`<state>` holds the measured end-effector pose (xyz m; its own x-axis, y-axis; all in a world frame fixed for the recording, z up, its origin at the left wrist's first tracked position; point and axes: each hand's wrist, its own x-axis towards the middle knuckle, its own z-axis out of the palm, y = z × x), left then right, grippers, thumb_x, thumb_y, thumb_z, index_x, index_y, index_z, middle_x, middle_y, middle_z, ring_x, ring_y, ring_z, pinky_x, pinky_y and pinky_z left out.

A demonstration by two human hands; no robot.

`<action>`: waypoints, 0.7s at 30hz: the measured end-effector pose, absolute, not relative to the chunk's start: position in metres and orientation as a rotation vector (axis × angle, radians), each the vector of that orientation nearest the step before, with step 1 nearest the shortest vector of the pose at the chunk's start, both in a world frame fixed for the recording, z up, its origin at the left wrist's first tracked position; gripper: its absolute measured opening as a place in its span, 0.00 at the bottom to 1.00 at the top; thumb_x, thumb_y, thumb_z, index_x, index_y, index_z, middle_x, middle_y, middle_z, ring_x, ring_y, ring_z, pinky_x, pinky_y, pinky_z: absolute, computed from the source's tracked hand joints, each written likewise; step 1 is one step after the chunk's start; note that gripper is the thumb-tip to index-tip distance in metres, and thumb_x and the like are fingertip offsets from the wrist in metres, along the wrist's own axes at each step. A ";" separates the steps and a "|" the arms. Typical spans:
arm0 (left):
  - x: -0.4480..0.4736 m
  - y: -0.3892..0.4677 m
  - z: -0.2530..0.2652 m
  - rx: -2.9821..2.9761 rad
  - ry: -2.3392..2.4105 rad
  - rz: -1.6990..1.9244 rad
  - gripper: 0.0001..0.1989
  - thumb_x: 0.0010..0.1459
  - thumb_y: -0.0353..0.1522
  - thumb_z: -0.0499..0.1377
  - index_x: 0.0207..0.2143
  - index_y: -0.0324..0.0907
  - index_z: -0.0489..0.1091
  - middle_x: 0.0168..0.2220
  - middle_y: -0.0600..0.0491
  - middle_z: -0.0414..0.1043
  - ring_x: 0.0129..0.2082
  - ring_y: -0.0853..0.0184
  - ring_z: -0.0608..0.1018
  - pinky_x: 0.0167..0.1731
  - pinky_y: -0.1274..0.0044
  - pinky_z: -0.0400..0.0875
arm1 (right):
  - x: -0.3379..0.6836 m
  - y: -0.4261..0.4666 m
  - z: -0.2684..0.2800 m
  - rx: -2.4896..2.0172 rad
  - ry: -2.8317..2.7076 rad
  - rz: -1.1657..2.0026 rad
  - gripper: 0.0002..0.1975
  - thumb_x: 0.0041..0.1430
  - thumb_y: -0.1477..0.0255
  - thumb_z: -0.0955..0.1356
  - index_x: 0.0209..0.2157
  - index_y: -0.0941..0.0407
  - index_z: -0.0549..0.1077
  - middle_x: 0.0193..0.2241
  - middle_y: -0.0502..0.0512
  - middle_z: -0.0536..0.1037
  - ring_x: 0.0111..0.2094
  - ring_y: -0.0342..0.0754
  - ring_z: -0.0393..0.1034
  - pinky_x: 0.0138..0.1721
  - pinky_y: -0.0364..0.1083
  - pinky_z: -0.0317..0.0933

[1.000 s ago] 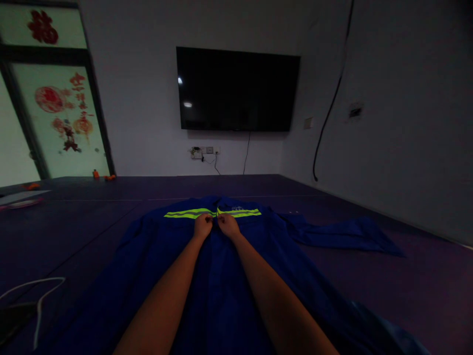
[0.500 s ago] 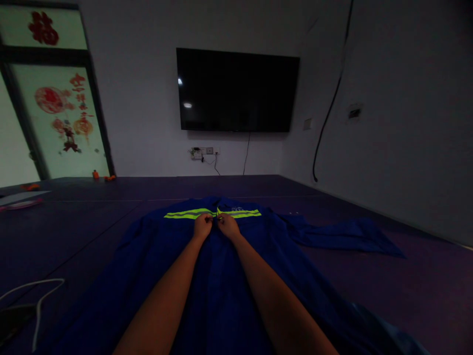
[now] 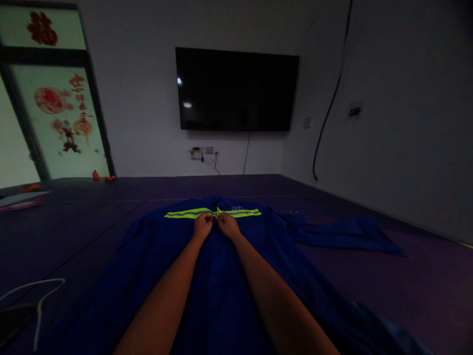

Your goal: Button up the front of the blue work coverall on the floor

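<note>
A blue work jacket [image 3: 148,251] with yellow-green reflective strips [image 3: 246,213] across the chest lies spread out in front of me. My left hand [image 3: 203,226] pinches the left front edge of the jacket, just under the strip. Close beside it, my right hand [image 3: 227,225] has its fingers closed on the opposite front edge. The fingertips of both hands almost meet at the middle opening. Whatever small fastener may be between them is too dark to make out. One sleeve [image 3: 343,234] stretches out to the right.
The jacket lies on a dark purple surface [image 3: 111,190]. A white cable [image 3: 51,282] curls over a dark object at the lower left. Pale flat items [image 3: 22,198] lie at the far left, with small orange things [image 3: 96,175] by the door. A television [image 3: 238,91] hangs on the wall.
Both hands stay at the jacket's front opening, with the fingertips slightly closer together. The jacket lies as before.
</note>
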<state>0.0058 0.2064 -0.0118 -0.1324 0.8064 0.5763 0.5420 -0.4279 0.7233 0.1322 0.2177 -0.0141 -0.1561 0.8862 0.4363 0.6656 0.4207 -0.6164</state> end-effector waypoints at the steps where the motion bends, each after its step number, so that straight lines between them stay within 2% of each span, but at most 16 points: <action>1: 0.006 0.206 -0.012 1.894 1.519 1.586 0.07 0.47 0.24 0.54 0.24 0.38 0.71 0.26 0.53 0.73 0.30 0.69 0.74 0.35 0.77 0.68 | 0.132 0.217 -0.013 -1.321 -1.898 0.353 0.14 0.57 0.64 0.60 0.34 0.58 0.72 0.24 0.52 0.74 0.26 0.41 0.67 0.25 0.38 0.52; 4: 0.006 0.206 -0.012 1.908 1.513 1.580 0.07 0.46 0.23 0.54 0.24 0.39 0.72 0.27 0.53 0.73 0.30 0.69 0.74 0.35 0.76 0.69 | 0.132 0.215 -0.012 -1.352 -1.900 0.336 0.14 0.55 0.62 0.62 0.34 0.57 0.72 0.23 0.52 0.74 0.25 0.42 0.66 0.24 0.38 0.52; 7: 0.006 0.207 -0.013 1.907 1.509 1.572 0.07 0.46 0.23 0.54 0.24 0.39 0.72 0.26 0.54 0.73 0.29 0.70 0.74 0.34 0.77 0.69 | 0.132 0.214 -0.012 -1.384 -1.890 0.287 0.08 0.51 0.70 0.65 0.34 0.56 0.72 0.23 0.50 0.74 0.24 0.41 0.66 0.24 0.38 0.51; 9: 0.006 0.208 -0.014 1.897 1.512 1.569 0.07 0.46 0.23 0.54 0.24 0.39 0.72 0.26 0.54 0.73 0.29 0.70 0.74 0.34 0.77 0.69 | 0.132 0.215 -0.012 -1.378 -1.878 0.258 0.09 0.49 0.75 0.65 0.33 0.56 0.73 0.22 0.50 0.74 0.24 0.41 0.65 0.24 0.37 0.51; 14: 0.006 0.209 -0.014 1.884 1.518 1.549 0.06 0.46 0.23 0.55 0.25 0.39 0.72 0.26 0.53 0.73 0.30 0.70 0.75 0.34 0.77 0.69 | 0.132 0.215 -0.011 -1.332 -1.898 0.284 0.10 0.45 0.77 0.63 0.30 0.57 0.74 0.19 0.49 0.72 0.22 0.41 0.64 0.24 0.37 0.50; 17: 0.006 0.210 -0.014 1.886 1.525 1.540 0.06 0.46 0.24 0.55 0.25 0.38 0.71 0.26 0.53 0.73 0.30 0.69 0.74 0.34 0.76 0.69 | 0.132 0.214 -0.010 -1.304 -1.938 0.309 0.09 0.45 0.76 0.64 0.29 0.58 0.74 0.19 0.49 0.72 0.22 0.41 0.64 0.23 0.37 0.50; 21: 0.005 0.211 -0.015 1.883 1.523 1.532 0.06 0.46 0.23 0.55 0.25 0.38 0.71 0.26 0.53 0.73 0.30 0.69 0.74 0.34 0.76 0.69 | 0.132 0.214 -0.009 -1.248 -1.934 0.348 0.09 0.51 0.74 0.62 0.28 0.58 0.74 0.23 0.51 0.75 0.25 0.42 0.67 0.26 0.37 0.53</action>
<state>0.0049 0.2107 -0.0149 -0.1148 0.8308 0.5446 0.5395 -0.4082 0.7364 0.1320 0.2140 -0.0091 -0.2023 0.8599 0.4687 0.6424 0.4777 -0.5992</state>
